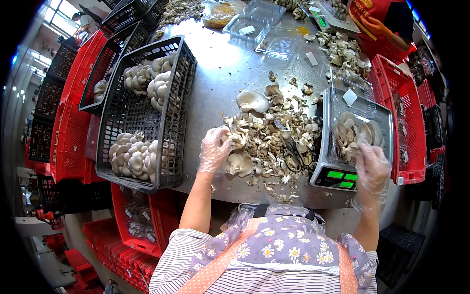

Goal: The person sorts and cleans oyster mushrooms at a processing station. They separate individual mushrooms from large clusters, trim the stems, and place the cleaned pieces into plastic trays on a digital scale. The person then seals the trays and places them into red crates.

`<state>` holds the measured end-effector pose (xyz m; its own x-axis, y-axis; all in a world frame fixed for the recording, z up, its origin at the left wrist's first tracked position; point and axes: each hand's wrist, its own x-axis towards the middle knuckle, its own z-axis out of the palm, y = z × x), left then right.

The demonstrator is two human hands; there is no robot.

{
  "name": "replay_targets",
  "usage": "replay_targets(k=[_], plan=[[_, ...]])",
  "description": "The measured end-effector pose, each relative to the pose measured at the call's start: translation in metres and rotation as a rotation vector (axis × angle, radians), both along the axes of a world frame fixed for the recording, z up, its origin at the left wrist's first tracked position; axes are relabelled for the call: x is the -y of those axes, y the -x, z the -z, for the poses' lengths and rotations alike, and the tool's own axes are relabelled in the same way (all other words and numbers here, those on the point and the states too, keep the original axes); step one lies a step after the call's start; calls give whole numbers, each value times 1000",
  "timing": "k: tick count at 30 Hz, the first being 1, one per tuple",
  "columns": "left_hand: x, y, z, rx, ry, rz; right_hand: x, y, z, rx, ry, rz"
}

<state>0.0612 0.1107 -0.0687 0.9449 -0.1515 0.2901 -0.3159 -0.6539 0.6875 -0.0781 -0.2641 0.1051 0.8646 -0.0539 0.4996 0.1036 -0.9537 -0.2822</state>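
Head view: mushroom clump (238, 139) against left grip (214, 151)

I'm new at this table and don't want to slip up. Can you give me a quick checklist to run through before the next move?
1. Gloves on: ok; the left grip and right grip both wear clear gloves.
2. Scale switched on: ok; its display glows green.
3. Clear tray on the scale: ok, with mushrooms in it.
4. Right grip clear of the scale: not ok; it is over the near right part.
5. Scissors out of the loose pile: not ok; they lie in it.
6. Right grip empty: cannot tell; its fingertips are blurred.
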Motion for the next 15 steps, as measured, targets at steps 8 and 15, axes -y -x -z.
replay_targets(k=[8,15], plan=[[-40,-15,19,-355,342,-102,-57,4,21,-340,-513,-176],[18,-19,-28,-34,-49,138,-106,-10,122,-675,-405,-316]])
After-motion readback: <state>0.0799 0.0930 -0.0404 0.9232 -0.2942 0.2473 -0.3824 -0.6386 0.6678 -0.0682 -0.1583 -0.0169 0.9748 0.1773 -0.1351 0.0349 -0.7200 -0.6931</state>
